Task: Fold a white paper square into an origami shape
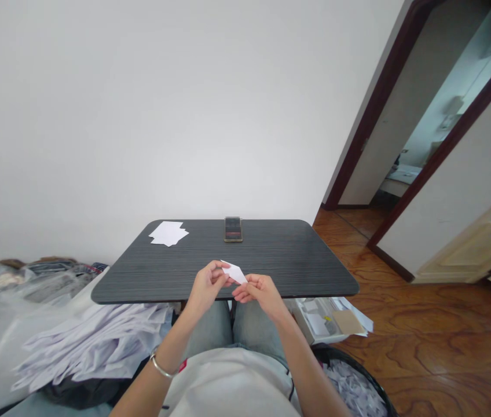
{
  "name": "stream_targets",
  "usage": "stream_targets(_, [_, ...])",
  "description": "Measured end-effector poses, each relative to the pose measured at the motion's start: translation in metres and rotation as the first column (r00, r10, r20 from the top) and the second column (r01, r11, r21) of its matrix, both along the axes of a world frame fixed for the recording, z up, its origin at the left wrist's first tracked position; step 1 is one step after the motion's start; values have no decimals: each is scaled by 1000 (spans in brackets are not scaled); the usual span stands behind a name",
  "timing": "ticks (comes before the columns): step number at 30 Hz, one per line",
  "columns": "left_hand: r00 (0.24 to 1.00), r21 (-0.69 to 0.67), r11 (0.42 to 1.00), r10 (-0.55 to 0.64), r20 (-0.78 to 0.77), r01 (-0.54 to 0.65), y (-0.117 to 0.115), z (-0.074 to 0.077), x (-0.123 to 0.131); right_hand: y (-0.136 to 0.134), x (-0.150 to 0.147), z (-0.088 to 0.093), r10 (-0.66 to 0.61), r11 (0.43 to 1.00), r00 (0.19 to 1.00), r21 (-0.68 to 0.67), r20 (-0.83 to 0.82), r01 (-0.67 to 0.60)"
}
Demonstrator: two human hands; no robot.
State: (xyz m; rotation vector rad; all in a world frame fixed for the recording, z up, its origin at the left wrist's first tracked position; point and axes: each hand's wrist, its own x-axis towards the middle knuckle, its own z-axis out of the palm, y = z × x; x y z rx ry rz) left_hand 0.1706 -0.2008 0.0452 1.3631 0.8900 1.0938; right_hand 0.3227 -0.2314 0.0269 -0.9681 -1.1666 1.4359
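A small folded piece of white paper [235, 273] is held between my two hands, just above the front edge of the dark table [289, 255]. My left hand [208, 284] pinches its left end, fingers closed on it. The right end is gripped between the thumb and fingers of my right hand [260, 291]. Several loose white sheets [169, 233] lie overlapping at the table's back left. A phone [233, 229] rests at the back edge, near the middle.
White cloth [98, 341] and plastic-wrapped items are piled left of the table. Below its right end are a box [321, 324] of papers and a black bin [354, 388] full of paper scraps. A white wall stands behind; a doorway opens at right.
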Motion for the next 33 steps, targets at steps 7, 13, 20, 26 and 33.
stream_targets(7, [1000, -7, 1000, -7, 5, 7, 6, -3, -5, -2, 11, 2, 180, 983, 983, 21, 28, -180])
stream_targets(13, [999, -26, 998, -48, 16, 49, 5, -1, -7, -3, 17, 1, 258, 965, 965, 45, 38, -259])
stream_targets(20, [992, -57, 996, 79, 94, -74, 3, 6, -10, -4, 19, 2, 247, 968, 969, 35, 29, -248])
stream_targets(26, [1000, -8, 1000, -27, 15, 27, 4, 9, -10, -7, 16, 4, 310, 950, 950, 12, 42, -311])
stream_targets(33, [999, 10, 1000, -27, -45, 28, 5, 0, -12, -10, 19, 7, 377, 926, 926, 12, 28, -378])
